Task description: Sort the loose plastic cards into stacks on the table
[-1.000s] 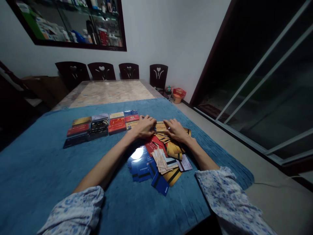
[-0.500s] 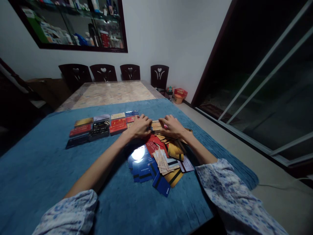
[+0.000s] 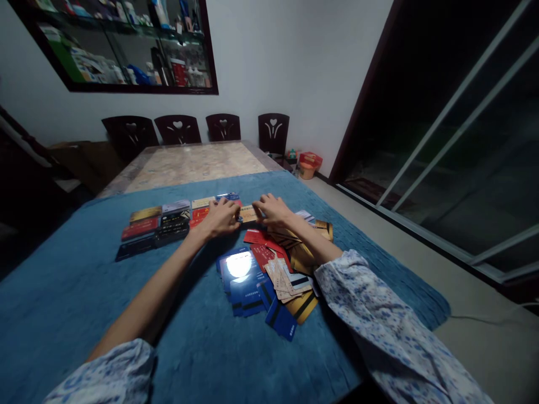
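Observation:
A stack of cream-gold cards (image 3: pixel 248 214) is held between my two hands, just above or on the blue cloth. My left hand (image 3: pixel 222 217) grips its left end with bent fingers, close to the red cards (image 3: pixel 199 215) in the sorted stacks. My right hand (image 3: pixel 273 210) pinches the right end from above. Nearer to me lies a loose, overlapping spread with blue cards (image 3: pixel 246 286), red cards (image 3: pixel 261 255), beige cards (image 3: pixel 280 278) and gold cards (image 3: pixel 305 306). My right forearm covers part of this spread.
Neat rows of stacks stand at the left, among them black cards (image 3: pixel 172 229) and dark blue cards (image 3: pixel 133 248). The blue cloth (image 3: pixel 76 303) covers the near table; bare marbled tabletop (image 3: pixel 197 163) shows beyond. Dark chairs (image 3: pixel 177 130) line the far side.
Both hands have moved left with the cream-gold cards, toward the sorted stacks. More of the red and gold loose cards now shows behind them. The view has shifted slightly.

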A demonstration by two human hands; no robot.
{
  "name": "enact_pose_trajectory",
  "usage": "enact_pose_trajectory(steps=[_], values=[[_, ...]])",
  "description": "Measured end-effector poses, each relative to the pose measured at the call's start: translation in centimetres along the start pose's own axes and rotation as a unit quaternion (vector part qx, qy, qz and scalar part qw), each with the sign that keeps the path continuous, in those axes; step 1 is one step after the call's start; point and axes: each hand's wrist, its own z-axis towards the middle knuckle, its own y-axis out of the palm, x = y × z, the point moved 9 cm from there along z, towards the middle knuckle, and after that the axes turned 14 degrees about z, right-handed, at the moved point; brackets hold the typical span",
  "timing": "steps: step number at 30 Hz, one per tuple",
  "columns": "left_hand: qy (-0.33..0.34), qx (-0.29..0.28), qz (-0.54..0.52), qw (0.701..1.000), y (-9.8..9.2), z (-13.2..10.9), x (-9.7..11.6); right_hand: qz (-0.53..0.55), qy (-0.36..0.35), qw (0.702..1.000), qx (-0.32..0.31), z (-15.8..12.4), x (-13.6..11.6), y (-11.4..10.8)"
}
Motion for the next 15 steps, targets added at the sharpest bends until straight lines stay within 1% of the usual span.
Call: enact_pose_trajectory(steps=[6,15], values=[[-0.016,-0.019,0.016,1.000,0.3,-0.5,-1.1,0.009,0.002,1.000,-0.012,1.4,-1.0,0.7],[-0.028,-0.039,0.021,0.999,1.6,-0.6,-2.5,0.014,0.001,1.000,-0.027,3.2,-1.6,1.8]])
